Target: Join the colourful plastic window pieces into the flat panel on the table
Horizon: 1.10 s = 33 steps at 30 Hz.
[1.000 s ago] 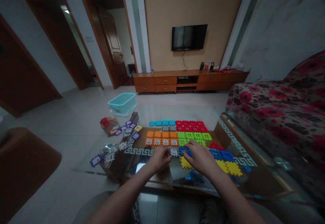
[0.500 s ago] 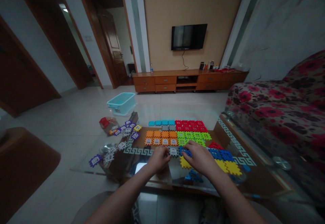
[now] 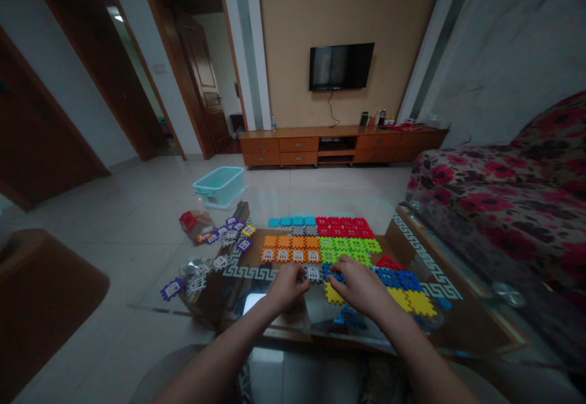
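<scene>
A mat of interlocked plastic tiles [image 3: 341, 233] lies on the glass coffee table [image 3: 183, 294], in cyan, red, orange, green, blue and yellow patches. My left hand [image 3: 287, 285] is curled at the near edge, its fingertips pinching a grey window tile [image 3: 314, 273]. My right hand [image 3: 359, 283] lies with bent fingers on a blue tile [image 3: 333, 274] right beside the grey one, covering part of the blue and yellow rows. The two hands nearly touch.
Loose purple, grey and yellow tiles [image 3: 226, 235] lie scattered on the table's left part. A red packet [image 3: 189, 221] and a cyan plastic tub [image 3: 218, 185] sit beyond them. A floral sofa [image 3: 503, 196] runs along the right. A wooden cabinet [image 3: 341, 144] stands under the wall TV.
Both hands stay on the same tiles; they have crept slightly closer together and the view has barely shifted.
</scene>
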Available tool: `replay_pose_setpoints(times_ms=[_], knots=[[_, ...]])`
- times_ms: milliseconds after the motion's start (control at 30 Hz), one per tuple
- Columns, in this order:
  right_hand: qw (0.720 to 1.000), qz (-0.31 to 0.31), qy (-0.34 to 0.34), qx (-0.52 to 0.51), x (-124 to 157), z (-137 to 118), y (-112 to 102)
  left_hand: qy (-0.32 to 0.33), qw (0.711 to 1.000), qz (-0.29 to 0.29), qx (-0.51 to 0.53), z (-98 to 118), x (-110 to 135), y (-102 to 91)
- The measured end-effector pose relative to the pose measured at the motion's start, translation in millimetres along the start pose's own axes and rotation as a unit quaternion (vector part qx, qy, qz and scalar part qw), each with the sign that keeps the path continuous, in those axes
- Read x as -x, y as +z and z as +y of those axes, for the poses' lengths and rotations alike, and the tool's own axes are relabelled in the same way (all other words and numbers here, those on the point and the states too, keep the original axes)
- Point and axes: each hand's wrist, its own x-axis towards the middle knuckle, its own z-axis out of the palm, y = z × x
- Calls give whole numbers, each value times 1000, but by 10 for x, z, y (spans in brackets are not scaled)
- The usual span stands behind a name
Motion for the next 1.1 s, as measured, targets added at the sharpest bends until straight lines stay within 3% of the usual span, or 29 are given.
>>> replay_pose_setpoints(times_ms=[800, 1100], knots=[[999, -19, -3, -33, -5, 17, 21, 36, 999, 2, 0, 44, 18, -21], [999, -20, -2, -37, 0, 22, 24, 10, 1000, 12, -1, 38, 22, 2]])
